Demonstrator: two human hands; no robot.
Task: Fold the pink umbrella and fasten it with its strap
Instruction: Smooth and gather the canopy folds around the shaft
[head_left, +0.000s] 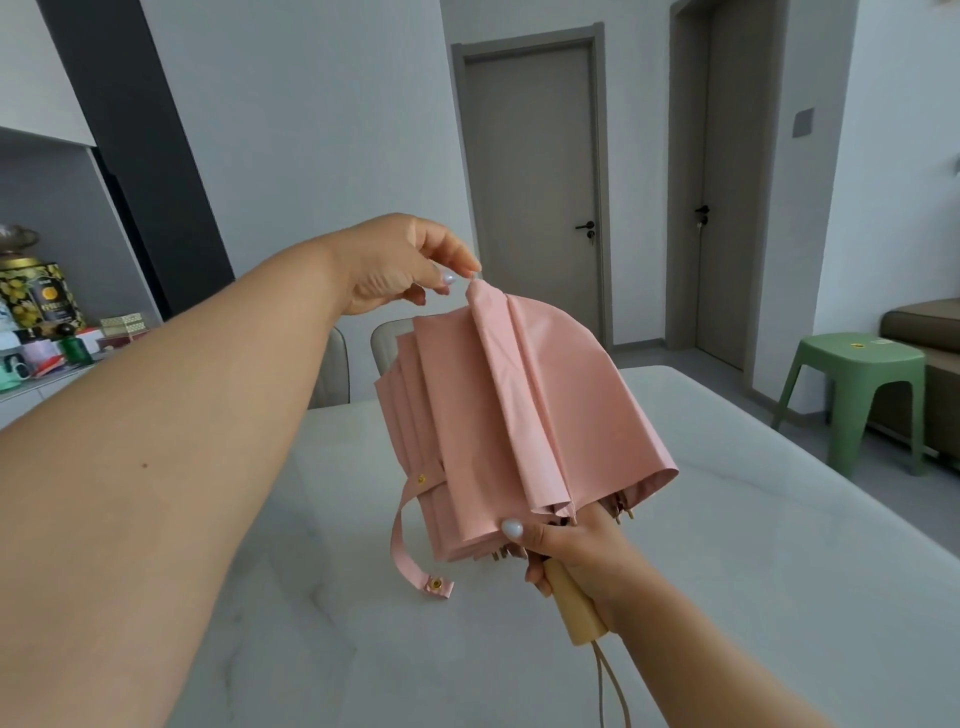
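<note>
Umbrella (519, 415) — one, two hands: left hand (400, 265) pinching tip, right hand (566, 545) gripping handle.

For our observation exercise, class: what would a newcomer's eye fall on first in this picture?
First the pink umbrella, half folded, held above the white table in mid-frame. The left hand pinches a fold at its top, while the right hand grips it at the wooden handle. Its strap hangs loose, unfastened; a green stool stands at right.
</note>
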